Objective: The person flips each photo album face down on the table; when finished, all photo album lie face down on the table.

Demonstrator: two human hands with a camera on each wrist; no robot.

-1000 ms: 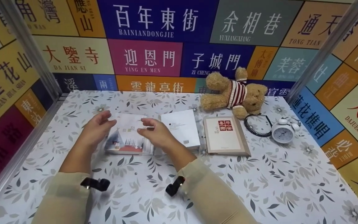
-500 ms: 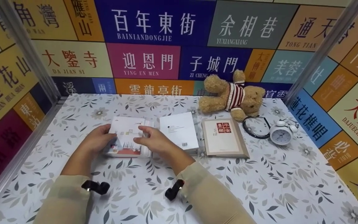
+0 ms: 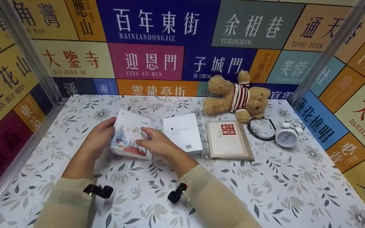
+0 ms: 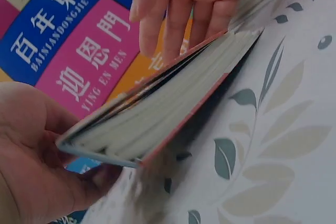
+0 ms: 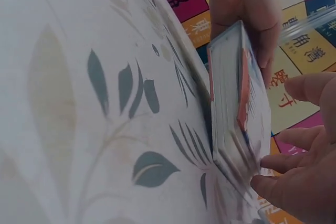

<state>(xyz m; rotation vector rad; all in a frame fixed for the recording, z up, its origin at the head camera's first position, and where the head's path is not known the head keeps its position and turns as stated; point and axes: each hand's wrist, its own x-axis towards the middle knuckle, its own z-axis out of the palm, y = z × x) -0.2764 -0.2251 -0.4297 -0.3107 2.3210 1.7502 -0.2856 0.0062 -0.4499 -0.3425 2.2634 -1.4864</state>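
Note:
A book [image 3: 127, 136] with a pale cover and a tent picture is tilted, its left side raised off the table. My left hand [image 3: 98, 137] grips it by the spine, with fingers curled under in the left wrist view. The page block [image 4: 157, 108] faces that camera, its pages slightly parted. My right hand [image 3: 157, 142] is at the book's right side, fingers spread and loosely bent. In the right wrist view its fingertips [image 5: 262, 182] are at the page edge; whether they press is unclear. Something clear and shiny, like plastic [image 4: 257, 3], shows at the book's far end.
Right of the hands lie a white book [image 3: 184, 133] and a beige book [image 3: 228, 139] with red characters. Beyond are a teddy bear [image 3: 241, 96] on its side, a black headband [image 3: 258, 137] and a white alarm clock [image 3: 286, 136]. Printed panels [image 3: 150, 61] wall the table's back and sides.
Both hands came down to the book from above it. My left hand then took hold of its left side and raised it, so the book changed from flat to tilted.

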